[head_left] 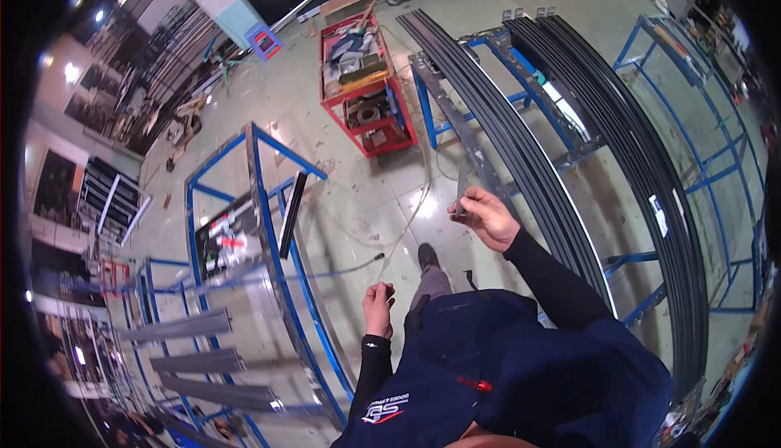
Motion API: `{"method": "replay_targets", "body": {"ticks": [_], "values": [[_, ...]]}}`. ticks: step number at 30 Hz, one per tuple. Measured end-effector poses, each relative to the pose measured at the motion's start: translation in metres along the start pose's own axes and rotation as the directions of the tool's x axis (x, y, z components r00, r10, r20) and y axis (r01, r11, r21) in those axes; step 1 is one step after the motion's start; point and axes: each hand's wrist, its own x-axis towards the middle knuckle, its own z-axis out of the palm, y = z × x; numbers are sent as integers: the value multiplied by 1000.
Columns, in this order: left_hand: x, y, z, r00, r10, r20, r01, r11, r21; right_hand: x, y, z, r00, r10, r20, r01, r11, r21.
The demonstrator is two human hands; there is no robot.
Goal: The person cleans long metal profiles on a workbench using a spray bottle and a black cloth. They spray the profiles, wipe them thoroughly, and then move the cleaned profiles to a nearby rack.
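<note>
My right hand (492, 220) is raised at the middle, beside the long dark profiles (521, 139) on the stand. Its thumb and fingers pinch a thin, flat grey strip (462, 181) that points away from me; its exact kind is not clear. Lower and to the left, my left hand (377, 310) hangs in the air with its fingers curled together. A small dark spot shows at those fingertips, too small to name. Both forearms wear dark sleeves.
A red tool cart (370, 98) loaded with tools stands ahead. Blue metal frames (256, 171) rise on the left, with grey profiles (195, 360) across one. More black profiles (651, 163) rest at the right. A hose (427, 180) crosses the tiled floor.
</note>
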Motion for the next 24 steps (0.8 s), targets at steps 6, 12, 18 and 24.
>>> {"method": "replay_targets", "body": {"ticks": [6, 12, 18, 24], "values": [[177, 147, 90, 960, 96, 261, -144, 975, 171, 110, -37, -53, 947, -136, -290, 160, 985, 60], [330, 273, 219, 821, 144, 552, -386, 854, 350, 161, -78, -113, 717, -350, -603, 343, 930, -131], [461, 368, 373, 712, 280, 644, -548, 795, 260, 200, -124, -175, 477, -381, -792, 391, 899, -197], [588, 468, 477, 601, 353, 717, -714, 641, 283, 243, -162, -192, 358, -421, -834, 398, 876, -271]]}}
